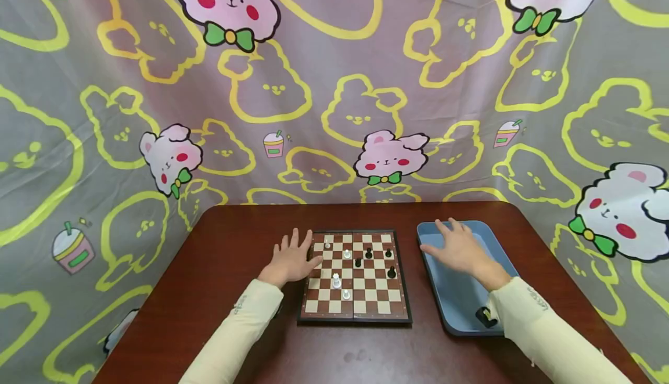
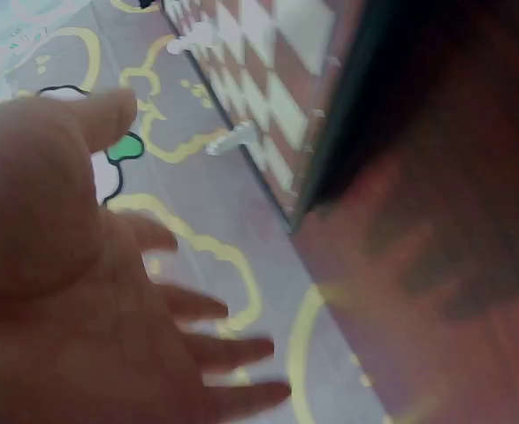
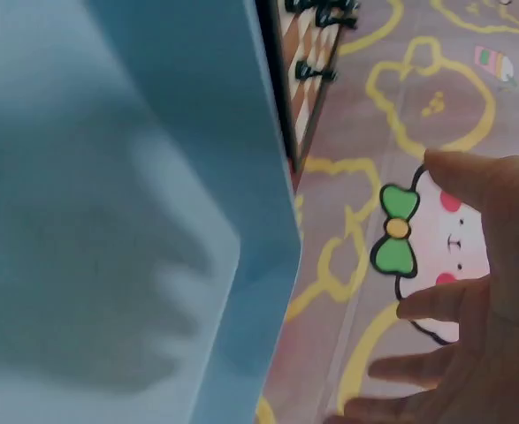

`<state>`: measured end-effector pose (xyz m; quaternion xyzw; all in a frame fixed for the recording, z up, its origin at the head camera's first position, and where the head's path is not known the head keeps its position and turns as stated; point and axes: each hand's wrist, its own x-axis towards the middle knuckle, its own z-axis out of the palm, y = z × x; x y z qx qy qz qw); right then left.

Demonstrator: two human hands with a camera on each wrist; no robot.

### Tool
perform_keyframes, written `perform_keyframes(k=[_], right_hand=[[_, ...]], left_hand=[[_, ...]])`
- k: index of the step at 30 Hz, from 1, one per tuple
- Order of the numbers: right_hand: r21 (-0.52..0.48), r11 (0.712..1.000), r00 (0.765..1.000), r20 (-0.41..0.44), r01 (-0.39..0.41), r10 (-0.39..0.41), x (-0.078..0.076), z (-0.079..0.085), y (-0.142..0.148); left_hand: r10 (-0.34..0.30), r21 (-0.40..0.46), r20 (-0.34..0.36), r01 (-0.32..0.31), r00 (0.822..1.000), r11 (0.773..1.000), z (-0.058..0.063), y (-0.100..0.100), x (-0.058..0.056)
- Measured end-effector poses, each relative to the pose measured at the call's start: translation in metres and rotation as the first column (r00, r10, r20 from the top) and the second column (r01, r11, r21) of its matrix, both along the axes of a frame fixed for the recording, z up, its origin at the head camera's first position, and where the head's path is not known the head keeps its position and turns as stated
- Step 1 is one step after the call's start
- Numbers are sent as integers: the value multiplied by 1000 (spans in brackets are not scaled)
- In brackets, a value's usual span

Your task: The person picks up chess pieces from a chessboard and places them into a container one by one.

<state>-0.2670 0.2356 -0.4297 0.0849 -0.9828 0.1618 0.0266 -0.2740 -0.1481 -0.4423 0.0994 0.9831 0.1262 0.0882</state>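
Observation:
A brown-and-cream chessboard (image 1: 384,297) with a dark rim lies on the table. Several white chess pieces (image 1: 336,281) stand on its left half, and several black chess pieces (image 1: 392,272) are mostly on the right half. My left hand (image 1: 291,262) hovers at the board's left edge, fingers spread and holding nothing; its thumb overlaps the edge squares in the head view. To the right of the board is a blue tray (image 1: 452,308). Over its far part hangs my right hand (image 1: 460,248), fingers spread, palm bare, casting a shadow on the tray floor in the right wrist view.
The reddish-brown table (image 1: 225,268) reaches back to a patterned cloth (image 1: 313,111) that hangs behind and along both sides. A small black object (image 1: 487,316) shows beside the right cuff, over the tray's near end.

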Motion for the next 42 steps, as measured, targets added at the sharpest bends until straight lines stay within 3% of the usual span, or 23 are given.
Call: perform_keyframes(k=[3, 8, 15, 25, 28, 33, 42], right_hand=[[-57, 997, 998, 15, -56, 57, 4, -1, -8], [-116, 980, 987, 12, -161, 163, 11, -9, -22], [-271, 932, 963, 52, -241, 264, 15, -19, -35], [-289, 916, 933, 144, -279, 330, 12, -24, -49], [-281, 923, 934, 166, -262, 316, 11, -27, -54], [-279, 946, 951, 210, -164, 227, 12, -35, -62], [-346, 935, 964, 212, -81, 162, 11, -42, -71]], left_hand=[[-55, 14, 67, 54, 996, 998, -7, -5, 0], [-119, 16, 113, 118, 986, 993, -25, -11, 1], [-192, 50, 119, 187, 974, 981, -37, -12, 13], [-254, -34, 78, 257, 964, 966, -46, -10, 21], [-265, -50, 62, 268, 962, 962, -47, -10, 22], [-287, -58, 36, 289, 957, 956, -54, -11, 23], [-326, -47, 6, 326, 945, 944, -54, -15, 20]])
